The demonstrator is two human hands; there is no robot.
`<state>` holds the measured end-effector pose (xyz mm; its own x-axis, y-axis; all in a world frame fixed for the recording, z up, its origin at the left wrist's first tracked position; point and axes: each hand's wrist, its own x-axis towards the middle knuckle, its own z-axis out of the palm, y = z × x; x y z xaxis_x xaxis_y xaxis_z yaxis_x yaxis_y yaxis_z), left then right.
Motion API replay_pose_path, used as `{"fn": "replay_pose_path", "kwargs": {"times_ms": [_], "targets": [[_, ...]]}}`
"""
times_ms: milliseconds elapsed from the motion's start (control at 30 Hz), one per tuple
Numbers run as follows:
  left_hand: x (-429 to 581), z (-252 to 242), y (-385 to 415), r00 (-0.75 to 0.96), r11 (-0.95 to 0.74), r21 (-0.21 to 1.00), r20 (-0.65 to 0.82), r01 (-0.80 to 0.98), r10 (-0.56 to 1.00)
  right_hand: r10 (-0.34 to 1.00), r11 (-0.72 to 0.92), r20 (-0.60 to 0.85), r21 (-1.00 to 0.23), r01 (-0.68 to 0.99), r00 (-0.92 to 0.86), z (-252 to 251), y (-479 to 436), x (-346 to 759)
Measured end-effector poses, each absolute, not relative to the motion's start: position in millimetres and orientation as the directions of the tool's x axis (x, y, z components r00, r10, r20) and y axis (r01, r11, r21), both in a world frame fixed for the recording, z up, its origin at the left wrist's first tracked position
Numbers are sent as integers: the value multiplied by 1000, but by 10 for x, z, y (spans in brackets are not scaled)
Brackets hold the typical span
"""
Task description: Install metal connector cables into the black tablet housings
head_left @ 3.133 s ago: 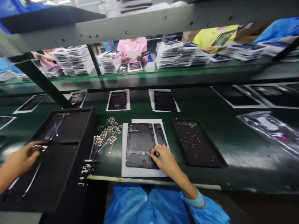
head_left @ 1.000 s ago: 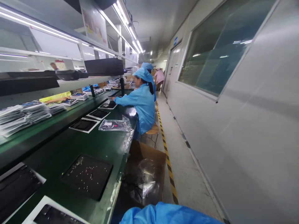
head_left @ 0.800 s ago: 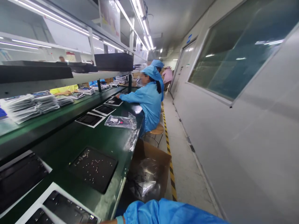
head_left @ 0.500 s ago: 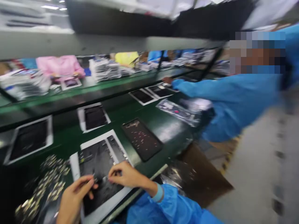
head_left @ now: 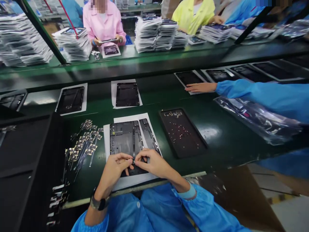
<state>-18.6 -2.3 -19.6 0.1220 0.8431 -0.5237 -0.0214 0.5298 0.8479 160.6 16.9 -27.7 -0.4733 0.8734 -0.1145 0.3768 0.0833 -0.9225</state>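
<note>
My left hand (head_left: 118,166) and my right hand (head_left: 154,163) meet over the lower part of a black tablet housing (head_left: 120,140). Both are closed in a pinch at the small end of a dark flex cable (head_left: 134,141), whose strip runs up along the housing. The fingertips partly hide that end. White paper (head_left: 107,138) lies under the housing, and a second dark housing (head_left: 147,130) shows along its right side. Left of my hands is a loose pile of flex cables (head_left: 83,145) with small gold-coloured boards.
A black tray (head_left: 182,133) with tiny screws stands to the right. Beyond it lies a clear plastic bag (head_left: 256,119). A co-worker's hand (head_left: 201,87) rests on a housing at the back. More housings on paper (head_left: 126,94) line the belt; a black box (head_left: 45,161) stands left.
My view has swung left and steadied. My hands, apart before, have come together at the cable's end. The co-worker's hand now lies flat on a paper-backed housing.
</note>
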Motion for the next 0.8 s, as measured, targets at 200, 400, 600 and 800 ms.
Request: {"fn": "replay_pose_path", "kwargs": {"times_ms": [200,400,600,800], "targets": [[-178,-231,-10,133,548,836,-543,-5,829,873,99,-121,-905,414,-473,-277,180,1608],[-216,-208,-6,183,563,826,-558,27,810,855,86,-144,-908,409,-499,-254,192,1624],[-203,-222,-11,193,555,830,-554,52,810,836,62,-188,-901,430,-515,-228,215,1640],[-144,-180,-53,82,558,823,-566,103,820,860,70,-218,-845,530,-461,-198,191,1589]]}}
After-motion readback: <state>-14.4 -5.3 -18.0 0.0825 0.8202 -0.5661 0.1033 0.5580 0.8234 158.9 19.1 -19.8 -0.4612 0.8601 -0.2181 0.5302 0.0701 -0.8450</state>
